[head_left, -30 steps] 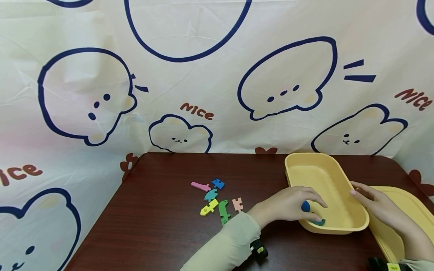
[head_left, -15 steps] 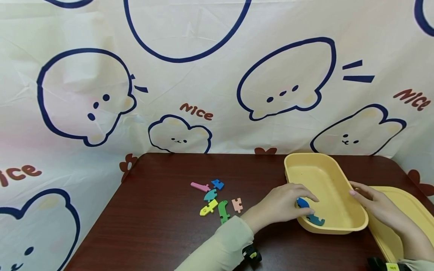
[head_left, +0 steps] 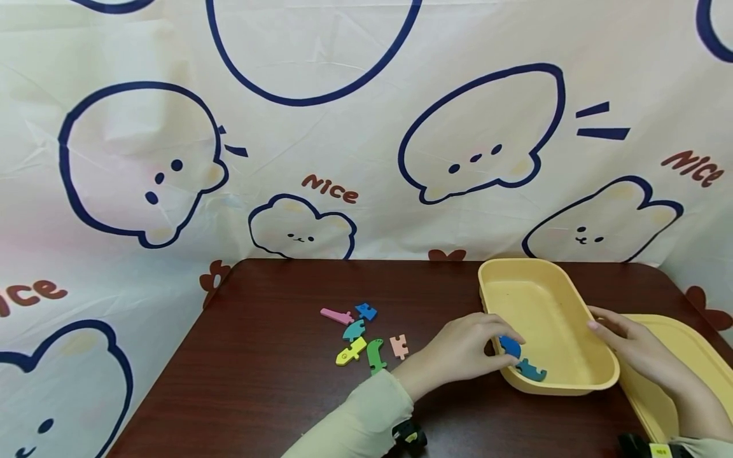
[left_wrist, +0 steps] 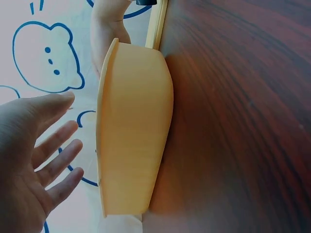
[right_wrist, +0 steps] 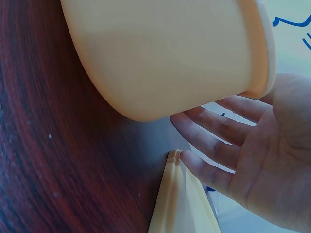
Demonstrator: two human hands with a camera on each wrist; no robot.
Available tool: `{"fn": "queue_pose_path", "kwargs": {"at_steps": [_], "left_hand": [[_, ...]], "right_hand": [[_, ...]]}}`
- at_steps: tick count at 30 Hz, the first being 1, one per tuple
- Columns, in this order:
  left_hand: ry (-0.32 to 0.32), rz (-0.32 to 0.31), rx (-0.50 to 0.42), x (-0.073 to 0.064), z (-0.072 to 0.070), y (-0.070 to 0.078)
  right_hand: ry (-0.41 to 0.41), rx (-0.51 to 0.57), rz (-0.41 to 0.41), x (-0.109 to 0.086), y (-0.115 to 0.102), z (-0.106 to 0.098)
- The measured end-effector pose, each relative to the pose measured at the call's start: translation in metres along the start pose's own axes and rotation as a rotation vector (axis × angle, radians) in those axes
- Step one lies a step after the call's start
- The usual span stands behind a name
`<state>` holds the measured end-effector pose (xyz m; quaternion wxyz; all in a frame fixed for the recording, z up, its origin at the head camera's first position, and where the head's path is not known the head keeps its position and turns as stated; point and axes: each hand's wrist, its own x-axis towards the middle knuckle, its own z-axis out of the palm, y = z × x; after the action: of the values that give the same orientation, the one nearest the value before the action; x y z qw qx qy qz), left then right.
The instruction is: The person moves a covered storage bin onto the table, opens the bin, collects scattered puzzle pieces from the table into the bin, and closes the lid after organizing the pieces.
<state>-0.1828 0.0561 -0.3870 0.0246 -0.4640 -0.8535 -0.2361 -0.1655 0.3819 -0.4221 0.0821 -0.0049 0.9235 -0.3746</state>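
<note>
A yellow plastic bin [head_left: 550, 318] stands on the dark table, and inside lie a rounded blue puzzle piece [head_left: 509, 346] and a blue-teal puzzle piece [head_left: 531, 370]. My left hand [head_left: 466, 346] hovers at the bin's left rim, thumb and fingers apart. Nothing is between them in the left wrist view, where the hand [left_wrist: 29, 150] is beside the rim. My right hand [head_left: 641, 346] holds the bin's right rim, the thumb at the edge. In the right wrist view its fingers [right_wrist: 209, 141] lie along the outer wall, the thumb hidden behind the rim.
Left of the bin lie several coloured puzzle pieces: pink [head_left: 336, 316], blue [head_left: 366, 311], teal [head_left: 354, 330], yellow [head_left: 350, 351], green [head_left: 375, 356] and salmon [head_left: 399, 346]. A yellow lid [head_left: 676, 343] lies under the right forearm. A printed curtain [head_left: 372, 127] hangs behind the table.
My left hand has drawn back leftward from inside the bin to its left rim, leaving the two blue pieces in plain sight. The right hand stays at the rim.
</note>
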Motion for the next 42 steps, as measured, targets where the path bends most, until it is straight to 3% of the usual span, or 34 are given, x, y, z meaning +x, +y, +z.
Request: {"fn": "queue_pose_path", "kwargs": {"at_steps": [15,30,42], "left_hand": [[-0.014,-0.026,0.006,-0.025,-0.007,-0.007],[-0.022,-0.059,-0.079,-0.048,-0.014,-0.025],[-0.025,-0.099,-0.102,-0.067,-0.024,-0.040]], "right_hand": [[-0.010,0.001,0.002,0.000,0.000,0.001],[0.008,-0.025,-0.046,0.003,0.000,0.000],[-0.001,-0.020,-0.029,0.001,0.001,0.000]]}}
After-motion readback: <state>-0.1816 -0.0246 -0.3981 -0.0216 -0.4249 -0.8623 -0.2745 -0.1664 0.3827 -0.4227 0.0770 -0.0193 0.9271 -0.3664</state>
